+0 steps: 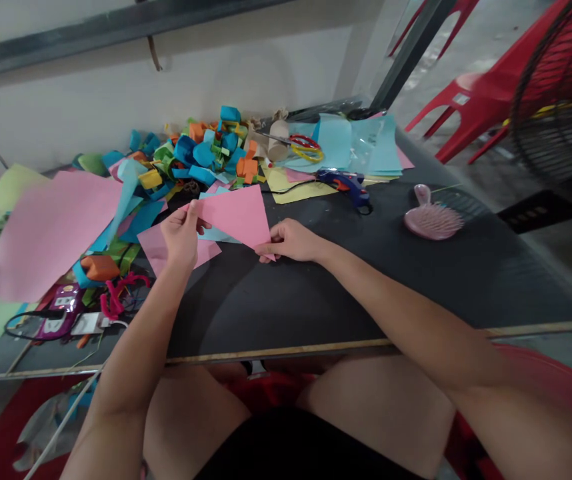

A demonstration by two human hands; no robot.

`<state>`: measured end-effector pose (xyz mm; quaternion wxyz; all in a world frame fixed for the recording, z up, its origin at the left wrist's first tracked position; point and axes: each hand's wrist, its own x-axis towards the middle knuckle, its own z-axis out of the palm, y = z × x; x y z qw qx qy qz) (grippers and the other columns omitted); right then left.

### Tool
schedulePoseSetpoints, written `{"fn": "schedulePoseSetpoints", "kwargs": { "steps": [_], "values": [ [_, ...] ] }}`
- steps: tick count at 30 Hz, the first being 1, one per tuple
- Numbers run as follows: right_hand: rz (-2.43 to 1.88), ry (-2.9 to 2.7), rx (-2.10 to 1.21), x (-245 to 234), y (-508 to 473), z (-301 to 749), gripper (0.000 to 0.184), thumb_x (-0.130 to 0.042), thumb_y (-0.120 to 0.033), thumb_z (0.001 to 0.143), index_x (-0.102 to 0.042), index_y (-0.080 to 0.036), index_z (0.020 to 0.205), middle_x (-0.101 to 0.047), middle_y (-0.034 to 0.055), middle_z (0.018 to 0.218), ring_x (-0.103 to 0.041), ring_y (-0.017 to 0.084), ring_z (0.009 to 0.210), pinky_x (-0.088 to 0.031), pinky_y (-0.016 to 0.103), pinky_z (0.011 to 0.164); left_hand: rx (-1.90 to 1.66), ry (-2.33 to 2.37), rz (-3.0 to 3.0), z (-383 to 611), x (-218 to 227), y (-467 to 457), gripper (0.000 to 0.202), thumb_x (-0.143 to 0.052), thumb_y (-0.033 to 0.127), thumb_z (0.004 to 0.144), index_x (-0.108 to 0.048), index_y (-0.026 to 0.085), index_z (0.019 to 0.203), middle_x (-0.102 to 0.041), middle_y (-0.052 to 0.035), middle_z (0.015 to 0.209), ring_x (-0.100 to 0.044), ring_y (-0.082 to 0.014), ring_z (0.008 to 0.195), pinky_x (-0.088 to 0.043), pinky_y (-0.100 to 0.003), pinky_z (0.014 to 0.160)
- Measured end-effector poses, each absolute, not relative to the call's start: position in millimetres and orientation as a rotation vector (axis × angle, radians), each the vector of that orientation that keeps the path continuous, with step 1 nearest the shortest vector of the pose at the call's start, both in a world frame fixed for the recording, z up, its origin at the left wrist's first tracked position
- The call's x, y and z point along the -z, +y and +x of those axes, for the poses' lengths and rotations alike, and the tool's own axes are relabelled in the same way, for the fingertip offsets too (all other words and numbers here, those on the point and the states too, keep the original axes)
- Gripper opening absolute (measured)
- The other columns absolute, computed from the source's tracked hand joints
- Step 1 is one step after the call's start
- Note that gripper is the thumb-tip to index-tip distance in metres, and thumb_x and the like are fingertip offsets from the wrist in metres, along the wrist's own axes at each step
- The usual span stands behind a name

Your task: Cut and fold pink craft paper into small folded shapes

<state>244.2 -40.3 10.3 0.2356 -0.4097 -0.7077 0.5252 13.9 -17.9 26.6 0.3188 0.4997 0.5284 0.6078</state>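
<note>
A pink paper sheet (pixel 239 215) hangs just above the black table (pixel 346 287), held at two corners. My left hand (pixel 182 233) pinches its left corner, thumb on top. My right hand (pixel 290 241) is closed on its lower right corner. Under it lie another pink sheet (pixel 159 245) and a light blue sheet (pixel 216 234). A heap of folded blue, orange and green paper pieces (pixel 201 157) sits behind.
A large pink sheet (pixel 49 230) covers the left side. A blue glue gun (pixel 349 185), scissors (pixel 301 145) and blue sheets (pixel 346 143) lie at the back, a pink hairbrush (pixel 431 219) to the right. Red chairs (pixel 476 93) and a fan (pixel 561 93) stand beyond.
</note>
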Motion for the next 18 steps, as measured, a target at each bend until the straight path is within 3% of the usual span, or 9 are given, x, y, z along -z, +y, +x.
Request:
{"fn": "schedulePoseSetpoints", "kwargs": {
  "steps": [9, 13, 15, 18],
  "values": [
    [-1.103, -1.838, -1.606, -17, -39, 249, 0.035, -0.078, -0.05, 0.067, -0.069, -0.016, 0.064, -0.074, 0.0048, 0.068, -0.067, 0.011, 0.061, -0.048, 0.021, 0.055, -1.594, 1.284, 1.213, 10, -30, -17, 0.043, -0.059, 0.06, 0.084, -0.068, 0.02, 0.071, -0.056, 0.0009, 0.047, -0.049, -0.0076, 0.041, -0.037, -0.022, 0.043],
    [-1.103, -1.914, -1.54, -15, -37, 253, 0.036, -0.075, -0.051, 0.07, -0.07, -0.015, 0.066, -0.074, 0.0066, 0.07, -0.067, 0.012, 0.06, -0.05, 0.023, 0.058, -1.628, 1.291, 1.081, 2, -33, -11, 0.048, -0.053, 0.065, 0.085, -0.069, 0.02, 0.078, -0.065, -0.002, 0.059, -0.052, -0.0078, 0.044, -0.038, -0.023, 0.044],
    [-1.167, -1.934, -1.387, -12, -35, 255, 0.037, -0.071, -0.052, 0.074, -0.073, -0.015, 0.073, -0.075, 0.0077, 0.073, -0.068, 0.014, 0.061, -0.051, 0.025, 0.06, -1.649, 1.277, 1.001, -3, -34, -7, 0.051, -0.049, 0.067, 0.086, -0.069, 0.02, 0.081, -0.071, -0.0049, 0.072, -0.053, -0.0079, 0.046, -0.038, -0.023, 0.044],
    [-1.322, -1.98, -0.826, -7, -33, 257, 0.031, -0.069, -0.047, 0.08, -0.077, -0.017, 0.078, -0.076, 0.0087, 0.08, -0.072, 0.02, 0.074, -0.053, 0.031, 0.07, -1.557, 1.213, 0.935, -8, -35, -4, 0.059, -0.041, 0.071, 0.087, -0.069, 0.019, 0.085, -0.073, -0.0079, 0.081, -0.055, -0.009, 0.05, -0.038, -0.023, 0.044]
  ]
}}
